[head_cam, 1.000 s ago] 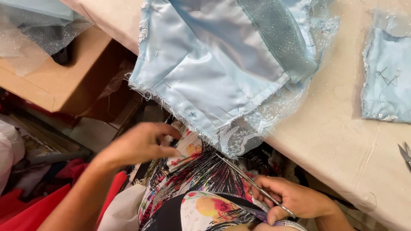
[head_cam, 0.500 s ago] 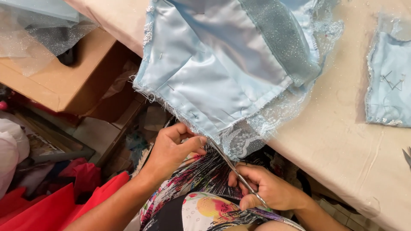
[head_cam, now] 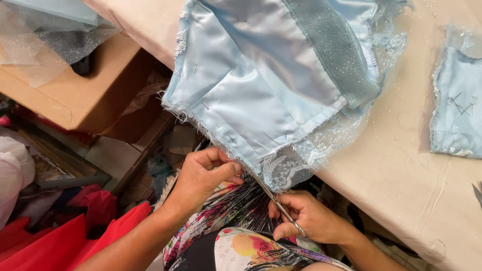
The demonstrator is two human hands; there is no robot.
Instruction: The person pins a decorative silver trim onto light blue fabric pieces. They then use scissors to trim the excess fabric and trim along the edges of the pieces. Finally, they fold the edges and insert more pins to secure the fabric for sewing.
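Head view: left hand [head_cam: 201, 175] pinches the blue garment's frayed hem [head_cam: 221, 138] over the surface edge, best kept taut while right hand [head_cam: 306, 218] grips scissors [head_cam: 273, 198].

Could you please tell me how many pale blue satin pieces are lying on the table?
2: the large piece overhanging the table edge by both hands, and a smaller pinned piece at the right edge, partly cut off. Others may lie outside the view.

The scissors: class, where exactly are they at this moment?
In the head view, lower centre: the scissors sit in the right hand, blades at the pale blue garment's frayed edge, beside the left hand.
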